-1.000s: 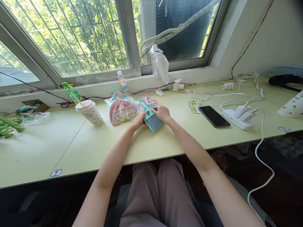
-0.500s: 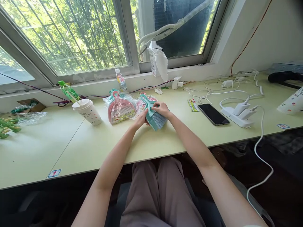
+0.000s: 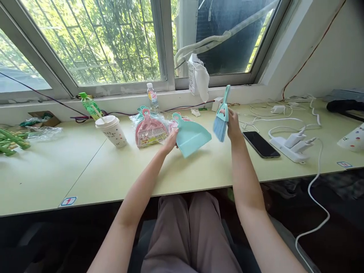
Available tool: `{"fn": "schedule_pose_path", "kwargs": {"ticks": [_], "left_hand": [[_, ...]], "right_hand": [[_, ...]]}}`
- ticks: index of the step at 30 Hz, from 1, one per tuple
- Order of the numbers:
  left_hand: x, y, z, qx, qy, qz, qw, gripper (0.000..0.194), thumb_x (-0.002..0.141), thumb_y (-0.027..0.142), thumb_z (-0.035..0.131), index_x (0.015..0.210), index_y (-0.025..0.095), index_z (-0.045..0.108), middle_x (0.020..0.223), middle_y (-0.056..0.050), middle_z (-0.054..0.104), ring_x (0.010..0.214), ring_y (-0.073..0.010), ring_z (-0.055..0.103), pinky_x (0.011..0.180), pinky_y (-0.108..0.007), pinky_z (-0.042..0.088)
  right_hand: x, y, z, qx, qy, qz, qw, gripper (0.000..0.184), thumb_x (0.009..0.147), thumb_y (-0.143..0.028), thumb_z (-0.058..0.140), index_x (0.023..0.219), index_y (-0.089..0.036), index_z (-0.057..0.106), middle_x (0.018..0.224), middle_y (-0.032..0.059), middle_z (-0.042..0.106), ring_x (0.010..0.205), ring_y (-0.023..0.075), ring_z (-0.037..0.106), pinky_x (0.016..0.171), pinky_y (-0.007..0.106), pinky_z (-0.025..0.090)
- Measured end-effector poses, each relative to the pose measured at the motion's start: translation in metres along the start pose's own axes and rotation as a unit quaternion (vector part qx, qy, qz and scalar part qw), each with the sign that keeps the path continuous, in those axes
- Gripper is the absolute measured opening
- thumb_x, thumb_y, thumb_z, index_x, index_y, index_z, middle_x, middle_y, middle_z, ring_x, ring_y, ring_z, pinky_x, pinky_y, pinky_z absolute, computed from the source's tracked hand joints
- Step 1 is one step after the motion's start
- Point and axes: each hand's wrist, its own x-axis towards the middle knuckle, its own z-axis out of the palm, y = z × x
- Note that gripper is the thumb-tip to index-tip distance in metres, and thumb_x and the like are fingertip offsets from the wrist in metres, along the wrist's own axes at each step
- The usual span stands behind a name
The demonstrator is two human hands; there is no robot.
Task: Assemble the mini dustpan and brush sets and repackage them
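Observation:
My left hand (image 3: 171, 141) grips the left edge of a mint-green dustpan (image 3: 193, 137), which is tilted up over the desk. In my right hand (image 3: 233, 122) is a matching hand brush (image 3: 221, 123), held upright with its blue bristles pointing down and its handle up. The two pieces are apart, with a gap of desk between them. Left of the dustpan, a pink dustpan and brush set (image 3: 150, 129) in clear plastic lies on the desk, with more mint-green handles showing behind it. My left hand's fingertips are partly hidden by the dustpan.
A lidded paper cup (image 3: 112, 132) and a green-capped bottle (image 3: 90, 104) stand at the left. A clear bottle (image 3: 152, 96) is by the sill. To the right lie a black phone (image 3: 261, 144) and a white power strip (image 3: 287, 148) with cables.
The brush has come off the dustpan. My right hand has carried it up and to the right, while my left hand keeps hold of the dustpan, now turned with its pan exposed.

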Motion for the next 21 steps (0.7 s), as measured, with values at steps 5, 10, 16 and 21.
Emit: {"fn": "schedule_pose_path", "kwargs": {"ticks": [5,10,16,21], "left_hand": [[-0.007,-0.002,0.007,0.114,-0.031,-0.019,0.993,0.03,0.099,0.047,0.041,0.094,0.02,0.052,0.06,0.003,0.045,0.044,-0.0121,0.046,0.047,-0.027,0.038],[0.0,-0.006,-0.003,0.282,0.008,0.012,0.959,0.03,0.095,0.033,0.048,0.07,0.018,0.052,0.064,-0.001,0.05,0.064,-0.0171,0.054,0.068,-0.032,0.044],[-0.006,-0.004,-0.005,0.442,0.028,0.088,0.892,0.028,0.092,0.028,0.046,0.066,0.019,0.054,0.07,-0.004,0.06,0.069,-0.0184,0.054,0.067,-0.029,0.037],[-0.008,-0.004,-0.003,0.499,0.005,0.091,0.862,0.034,0.089,0.025,0.047,0.056,0.02,0.046,0.058,-0.002,0.052,0.059,-0.0159,0.046,0.061,-0.029,0.029]], "right_hand": [[-0.007,0.008,-0.007,-0.463,0.077,-0.014,0.883,0.038,0.09,-0.048,0.055,0.097,-0.015,0.073,0.109,0.017,0.071,0.107,0.0327,0.063,0.088,0.042,0.047],[-0.01,0.029,0.004,-0.638,0.012,0.067,0.767,0.038,0.084,-0.029,0.065,0.113,-0.005,0.071,0.123,0.0261,0.065,0.122,0.0371,0.056,0.092,0.042,0.045],[-0.007,0.045,0.007,-0.662,-0.027,0.094,0.743,0.038,0.08,-0.028,0.069,0.113,-0.007,0.072,0.123,0.0249,0.066,0.124,0.0361,0.055,0.093,0.043,0.044],[-0.006,0.039,0.004,-0.628,-0.007,0.077,0.774,0.038,0.074,-0.033,0.076,0.104,-0.008,0.073,0.114,0.0251,0.069,0.118,0.0373,0.058,0.092,0.045,0.043]]}}
